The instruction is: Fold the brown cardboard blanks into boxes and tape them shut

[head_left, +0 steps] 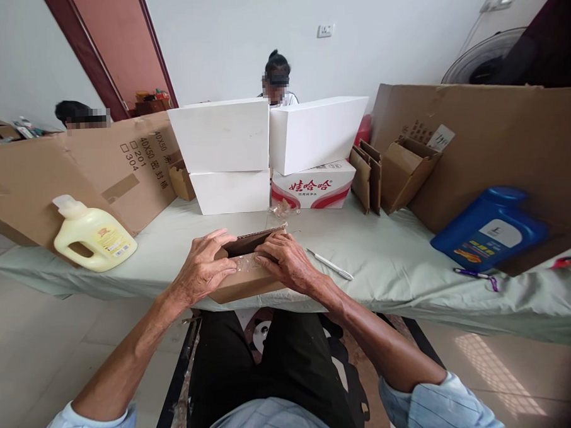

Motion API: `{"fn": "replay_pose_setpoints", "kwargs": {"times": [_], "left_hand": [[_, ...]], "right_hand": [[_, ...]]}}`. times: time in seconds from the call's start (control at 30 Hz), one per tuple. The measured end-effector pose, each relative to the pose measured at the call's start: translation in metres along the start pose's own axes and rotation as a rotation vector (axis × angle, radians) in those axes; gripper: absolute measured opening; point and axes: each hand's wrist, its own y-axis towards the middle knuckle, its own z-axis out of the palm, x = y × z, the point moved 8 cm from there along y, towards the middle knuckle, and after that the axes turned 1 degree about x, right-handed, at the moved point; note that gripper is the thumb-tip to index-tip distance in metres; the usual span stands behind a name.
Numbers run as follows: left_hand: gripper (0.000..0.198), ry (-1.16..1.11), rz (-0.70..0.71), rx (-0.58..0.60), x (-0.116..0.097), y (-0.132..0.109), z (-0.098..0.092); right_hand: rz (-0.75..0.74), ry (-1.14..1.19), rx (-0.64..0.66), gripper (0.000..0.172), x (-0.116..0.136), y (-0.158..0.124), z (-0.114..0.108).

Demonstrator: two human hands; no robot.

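Note:
A small brown cardboard box [250,282] stands at the near edge of the cloth-covered table, its top open and a flap raised at the back. Clear tape shows along its near rim. My left hand [205,261] grips the box's left side, thumb in front and fingers over the opening. On the right, my right hand [285,258] is closed over the rim, with fingers reaching to the inside. Just right of that hand lies a thin white pen-like tool [330,264] on the cloth.
A yellow jug [102,241] leans at left; a blue bottle [489,230] and purple pen [475,273] lie at right. White boxes [220,138], a red-and-white carton [315,186] and crumpled tape [284,209] are behind. Large cardboard panels [490,142] flank the table. Two people sit beyond.

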Motion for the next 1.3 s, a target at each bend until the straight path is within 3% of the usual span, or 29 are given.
{"fn": "replay_pose_setpoints", "kwargs": {"times": [0.4, 0.8, 0.93, 1.13, 1.3], "left_hand": [[0.013, -0.088, -0.043, 0.041, 0.012, -0.004, 0.003], [0.019, -0.061, -0.041, 0.020, 0.007, -0.003, 0.004], [0.011, -0.089, -0.109, 0.047, 0.012, -0.004, 0.002], [0.030, -0.127, -0.225, 0.107, 0.024, -0.006, 0.000], [0.028, -0.144, -0.271, 0.144, 0.027, -0.004, 0.005]], "right_hand": [[0.001, 0.024, 0.002, 0.018, 0.003, 0.000, -0.001], [0.014, 0.022, 0.018, 0.020, 0.006, -0.001, -0.001], [0.020, 0.018, 0.015, 0.022, 0.005, -0.002, -0.001], [0.022, 0.023, 0.012, 0.021, 0.007, -0.003, -0.002], [0.002, -0.002, 0.002, 0.023, 0.011, -0.005, -0.001]]}}
